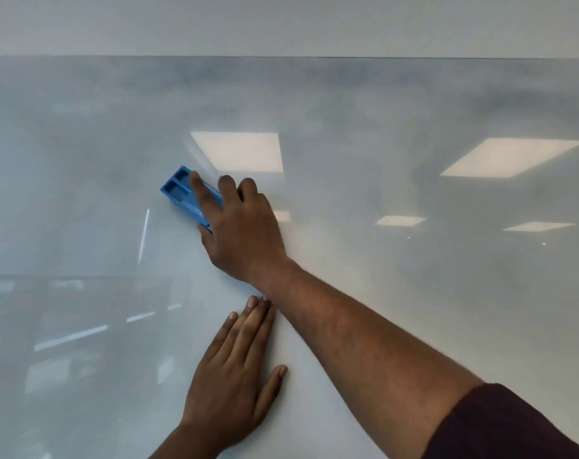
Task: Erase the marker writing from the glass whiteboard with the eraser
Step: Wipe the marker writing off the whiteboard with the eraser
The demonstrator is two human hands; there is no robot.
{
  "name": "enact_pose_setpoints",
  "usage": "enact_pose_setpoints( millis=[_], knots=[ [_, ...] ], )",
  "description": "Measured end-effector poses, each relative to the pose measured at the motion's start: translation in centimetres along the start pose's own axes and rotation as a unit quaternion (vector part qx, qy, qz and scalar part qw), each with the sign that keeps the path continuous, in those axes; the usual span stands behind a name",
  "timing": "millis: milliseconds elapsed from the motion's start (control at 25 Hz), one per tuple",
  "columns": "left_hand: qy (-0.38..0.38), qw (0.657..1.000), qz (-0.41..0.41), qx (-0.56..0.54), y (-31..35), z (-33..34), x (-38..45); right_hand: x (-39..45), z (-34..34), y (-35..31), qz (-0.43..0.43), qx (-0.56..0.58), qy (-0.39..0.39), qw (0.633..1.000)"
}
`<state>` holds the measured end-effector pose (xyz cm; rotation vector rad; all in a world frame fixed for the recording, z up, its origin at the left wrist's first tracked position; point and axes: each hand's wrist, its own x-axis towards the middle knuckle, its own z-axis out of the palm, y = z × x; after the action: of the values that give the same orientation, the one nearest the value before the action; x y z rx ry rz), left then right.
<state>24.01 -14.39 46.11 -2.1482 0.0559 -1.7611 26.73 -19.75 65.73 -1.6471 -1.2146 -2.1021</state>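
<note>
The glass whiteboard (397, 293) fills nearly the whole view, pale grey and glossy. No clear marker writing shows on it; only a faint bluish-grey haze lies across its upper part. A blue plastic eraser (181, 193) is pressed flat against the glass left of centre, tilted with its far end up and to the left. My right hand (238, 230) is shut on the eraser, fingers on top, arm reaching in from the lower right. My left hand (238, 372) rests flat on the glass below it, fingers spread, holding nothing.
The board's top edge (288, 57) runs across the upper part of the view, with plain wall (288, 24) above it. Reflections of ceiling light panels (241, 152) and room furniture show in the glass.
</note>
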Motion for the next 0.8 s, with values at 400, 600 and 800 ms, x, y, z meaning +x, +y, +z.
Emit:
enact_pose_setpoints(
  millis=[400, 600, 800],
  knots=[
    [-0.038, 0.998, -0.022, 0.035, -8.3, -3.7, 3.3, -7.5, -6.0, 13.3, 0.32, -0.04, 0.041, 0.946],
    [-0.036, 0.997, -0.039, 0.054, -12.5, -4.8, 5.4, -4.2, -6.2, 15.5, 0.404, -0.029, 0.1, 0.909],
    [-0.025, 0.993, -0.107, 0.041, -15.5, -4.8, 4.4, -1.0, -3.7, 10.8, 0.369, 0.046, 0.103, 0.922]
  ],
)
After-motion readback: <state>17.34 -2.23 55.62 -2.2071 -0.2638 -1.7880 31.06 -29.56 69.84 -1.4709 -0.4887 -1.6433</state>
